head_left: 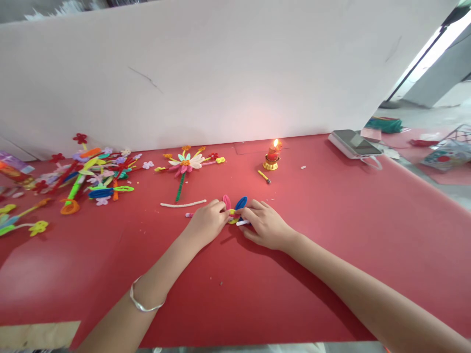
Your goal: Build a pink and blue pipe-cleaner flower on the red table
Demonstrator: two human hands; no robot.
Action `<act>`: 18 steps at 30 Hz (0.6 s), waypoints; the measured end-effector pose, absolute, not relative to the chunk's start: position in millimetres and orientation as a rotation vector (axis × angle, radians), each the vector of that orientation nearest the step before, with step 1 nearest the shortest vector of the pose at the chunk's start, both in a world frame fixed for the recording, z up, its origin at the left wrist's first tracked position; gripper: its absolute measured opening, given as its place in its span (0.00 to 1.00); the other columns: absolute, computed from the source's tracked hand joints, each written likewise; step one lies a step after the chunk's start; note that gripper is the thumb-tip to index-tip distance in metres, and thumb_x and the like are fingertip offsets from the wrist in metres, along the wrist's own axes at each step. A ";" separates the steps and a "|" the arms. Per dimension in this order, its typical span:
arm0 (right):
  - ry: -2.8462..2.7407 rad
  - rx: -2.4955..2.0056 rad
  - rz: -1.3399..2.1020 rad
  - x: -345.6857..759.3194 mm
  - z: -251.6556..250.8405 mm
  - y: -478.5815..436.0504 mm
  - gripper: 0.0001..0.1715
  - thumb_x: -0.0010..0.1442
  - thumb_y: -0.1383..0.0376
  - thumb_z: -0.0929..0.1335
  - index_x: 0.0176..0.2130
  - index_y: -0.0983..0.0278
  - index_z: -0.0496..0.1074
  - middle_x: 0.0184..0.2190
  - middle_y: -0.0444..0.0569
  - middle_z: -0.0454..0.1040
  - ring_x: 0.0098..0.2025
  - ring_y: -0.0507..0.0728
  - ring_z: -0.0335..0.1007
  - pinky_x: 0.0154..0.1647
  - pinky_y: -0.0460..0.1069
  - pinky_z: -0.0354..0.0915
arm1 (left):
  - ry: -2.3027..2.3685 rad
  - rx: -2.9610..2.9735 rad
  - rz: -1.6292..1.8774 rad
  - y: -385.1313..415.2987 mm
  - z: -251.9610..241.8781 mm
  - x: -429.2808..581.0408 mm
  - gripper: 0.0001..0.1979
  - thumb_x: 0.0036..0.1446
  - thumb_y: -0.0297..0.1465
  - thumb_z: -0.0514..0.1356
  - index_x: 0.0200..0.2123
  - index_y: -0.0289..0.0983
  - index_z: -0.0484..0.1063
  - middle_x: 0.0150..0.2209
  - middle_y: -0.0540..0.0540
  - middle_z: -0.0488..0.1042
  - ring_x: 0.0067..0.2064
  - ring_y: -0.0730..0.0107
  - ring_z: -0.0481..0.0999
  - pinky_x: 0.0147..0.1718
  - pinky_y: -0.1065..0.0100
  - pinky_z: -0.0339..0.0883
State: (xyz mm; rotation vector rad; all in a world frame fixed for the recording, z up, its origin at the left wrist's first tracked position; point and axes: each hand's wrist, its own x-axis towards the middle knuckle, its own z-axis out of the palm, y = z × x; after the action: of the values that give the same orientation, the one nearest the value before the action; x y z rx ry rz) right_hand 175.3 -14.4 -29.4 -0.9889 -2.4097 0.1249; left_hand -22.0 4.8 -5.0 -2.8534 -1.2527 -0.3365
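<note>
Near the middle of the red table [176, 274], both hands pinch a small pipe-cleaner flower [232, 214] with pink, blue and yellow loops. My left hand [210, 218] closes on its pink and yellow side. On the blue side my right hand [265, 223] is closed, with a short white stick [243, 222] at its fingers. A white pipe cleaner [183, 204] lies just left of the hands. Beyond it rests a larger pipe-cleaner flower [186, 163] with a dark green stem. The fingertips hide part of the small flower.
A lit candle [273, 156] in a gold holder burns behind the hands, near a short yellow pencil-like stub [264, 177]. Many pipe-cleaner flowers [95, 171] are heaped at left. A phone on a white block [354, 144] sits at the back right, against a white panel [221, 73].
</note>
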 end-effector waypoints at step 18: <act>-2.359 -0.983 0.081 171.8 -32.9 -15.9 0.11 0.54 0.69 0.61 0.40 0.63 0.64 0.33 0.53 0.71 0.38 0.59 0.62 0.36 0.52 0.59 | -1.316 -2.794 -0.293 5.1 -7.0 -21.0 0.16 0.62 0.35 0.49 0.29 0.36 0.73 0.31 0.47 0.66 0.34 0.69 0.64 0.27 0.70 0.55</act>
State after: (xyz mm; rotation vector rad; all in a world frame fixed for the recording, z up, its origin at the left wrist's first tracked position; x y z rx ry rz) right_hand 171.8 -15.9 -32.9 -0.9833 -2.3586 0.0807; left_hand -21.0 5.1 -7.0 -2.7936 -1.3155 -0.2932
